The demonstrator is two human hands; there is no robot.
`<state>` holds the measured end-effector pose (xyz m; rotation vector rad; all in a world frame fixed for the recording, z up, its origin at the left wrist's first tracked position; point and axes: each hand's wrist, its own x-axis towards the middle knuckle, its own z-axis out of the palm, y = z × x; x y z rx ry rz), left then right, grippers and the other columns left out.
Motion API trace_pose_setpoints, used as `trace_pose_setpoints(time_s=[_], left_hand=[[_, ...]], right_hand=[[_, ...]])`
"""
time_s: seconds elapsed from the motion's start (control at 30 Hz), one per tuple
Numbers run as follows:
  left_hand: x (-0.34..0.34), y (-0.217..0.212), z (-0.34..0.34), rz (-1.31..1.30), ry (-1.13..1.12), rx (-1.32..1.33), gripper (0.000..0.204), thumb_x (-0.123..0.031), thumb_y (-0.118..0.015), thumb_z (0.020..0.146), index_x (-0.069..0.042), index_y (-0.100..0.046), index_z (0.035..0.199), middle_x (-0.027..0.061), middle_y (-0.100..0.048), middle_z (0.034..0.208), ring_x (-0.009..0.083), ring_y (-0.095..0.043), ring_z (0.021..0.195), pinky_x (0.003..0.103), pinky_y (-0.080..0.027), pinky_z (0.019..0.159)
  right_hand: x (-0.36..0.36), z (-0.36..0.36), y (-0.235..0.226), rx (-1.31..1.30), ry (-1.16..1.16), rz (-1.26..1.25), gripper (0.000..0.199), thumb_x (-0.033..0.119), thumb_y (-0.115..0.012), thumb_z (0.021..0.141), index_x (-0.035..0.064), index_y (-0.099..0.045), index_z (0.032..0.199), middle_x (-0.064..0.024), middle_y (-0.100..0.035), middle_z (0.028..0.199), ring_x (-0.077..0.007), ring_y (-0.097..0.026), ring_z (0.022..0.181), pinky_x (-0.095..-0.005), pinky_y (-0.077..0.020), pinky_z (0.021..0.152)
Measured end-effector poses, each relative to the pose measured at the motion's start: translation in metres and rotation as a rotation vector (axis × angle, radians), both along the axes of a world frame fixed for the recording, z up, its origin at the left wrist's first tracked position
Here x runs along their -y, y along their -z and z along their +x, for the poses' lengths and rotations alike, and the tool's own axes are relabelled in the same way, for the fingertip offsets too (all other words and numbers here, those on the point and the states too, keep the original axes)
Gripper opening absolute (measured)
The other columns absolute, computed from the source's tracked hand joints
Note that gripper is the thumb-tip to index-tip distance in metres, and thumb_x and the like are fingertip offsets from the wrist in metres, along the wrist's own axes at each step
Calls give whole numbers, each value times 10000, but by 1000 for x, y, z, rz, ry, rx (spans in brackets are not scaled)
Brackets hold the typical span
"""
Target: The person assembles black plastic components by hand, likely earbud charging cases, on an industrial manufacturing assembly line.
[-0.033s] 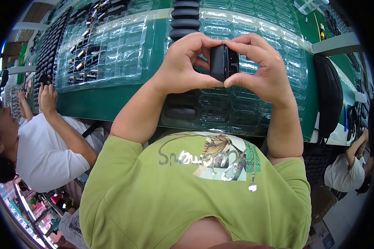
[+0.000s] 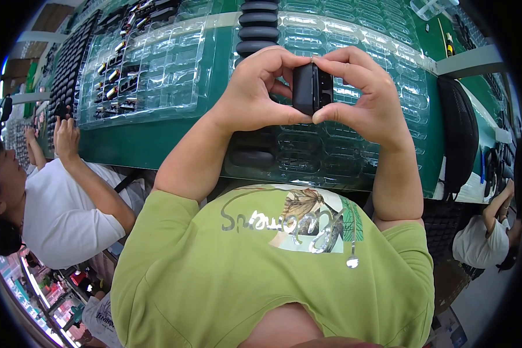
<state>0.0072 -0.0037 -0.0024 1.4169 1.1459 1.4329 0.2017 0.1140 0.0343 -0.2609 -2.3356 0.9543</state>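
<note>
A small black plastic case [image 2: 303, 88] is held up between my two hands, above a clear plastic tray [image 2: 410, 95] of rounded pockets. My left hand [image 2: 252, 87] grips its left side, with the fingertips at the top and the thumb at the bottom. From the other side, my right hand [image 2: 368, 93] pinches the case in the same way. A seam runs lengthwise down the case, and its right part shows small glints; inner details are too small to tell. Black oval pieces [image 2: 258, 31] fill a column of the tray beyond my left hand.
At the left lies another clear tray [image 2: 180, 72] with small electronic parts. A black pouch [image 2: 459, 136] rests at the right on the green table [image 2: 124, 139]. A person in a white shirt [image 2: 69, 209] works close on my left; another person [image 2: 484, 240] is at the far right.
</note>
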Motion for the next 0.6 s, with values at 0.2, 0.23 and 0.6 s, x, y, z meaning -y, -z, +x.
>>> trace_pose_setpoints(time_s=[0.2, 0.23, 0.6], left_hand=[[3, 2, 1, 14, 21, 16, 774, -57, -952, 577, 15, -578, 1251, 57, -564, 1120, 158, -648, 1005, 295, -600, 841], [4, 2, 0, 27, 32, -26, 796, -33, -946, 568, 20, -565, 1264, 68, -561, 1161, 178, -642, 1046, 304, -591, 864], [-1, 0, 6, 52, -144, -136, 765, -139, -981, 565, 37, -588, 1197, 65, -565, 1067, 157, -674, 946, 285, -623, 798]], right_hand=[[2, 2, -1, 5, -45, -57, 678, 324, -926, 587, 34, -718, 1164, -80, -653, 1035, -242, -632, 981, -333, -513, 856], [2, 2, -1, 5, -64, -63, 686, 331, -924, 589, 37, -718, 1173, -76, -652, 1032, -238, -627, 984, -331, -510, 859], [-8, -2, 12, 68, -61, -36, 677, 299, -883, 661, 106, -680, 1277, -91, -609, 1165, -265, -570, 1100, -356, -481, 926]])
